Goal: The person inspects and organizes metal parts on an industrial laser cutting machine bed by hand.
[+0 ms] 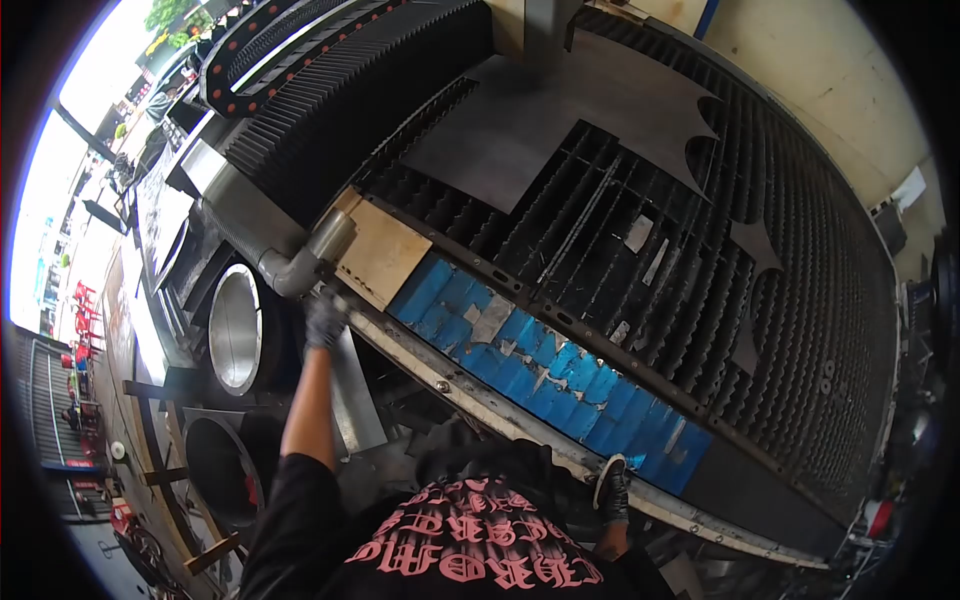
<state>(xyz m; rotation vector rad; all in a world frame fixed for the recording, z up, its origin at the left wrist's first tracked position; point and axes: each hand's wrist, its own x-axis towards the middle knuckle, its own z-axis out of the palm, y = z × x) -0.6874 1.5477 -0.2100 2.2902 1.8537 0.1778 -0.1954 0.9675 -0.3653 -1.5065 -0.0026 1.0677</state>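
Note:
My left hand [324,320], in a grey glove, reaches forward to the near metal edge of the slatted machine bed [480,400]. It is just below a grey pipe elbow [292,272] and beside a tan board [385,255]. Its fingers are too small and blurred to make out, so whether they grip the edge is unclear. My right hand does not show. A blue, scuffed strip [560,375] runs along the bed's near side. On the dark slats lies a large grey metal sheet [500,130] with curved cut-outs.
Two large round metal tubes [236,330] [222,470] stand at the left, near wooden beams [170,480]. My shoe [612,485] rests by the bed's near edge. Black bellows [350,100] and a cable chain [235,75] lie at the upper left. Small offcuts [638,233] sit on the slats.

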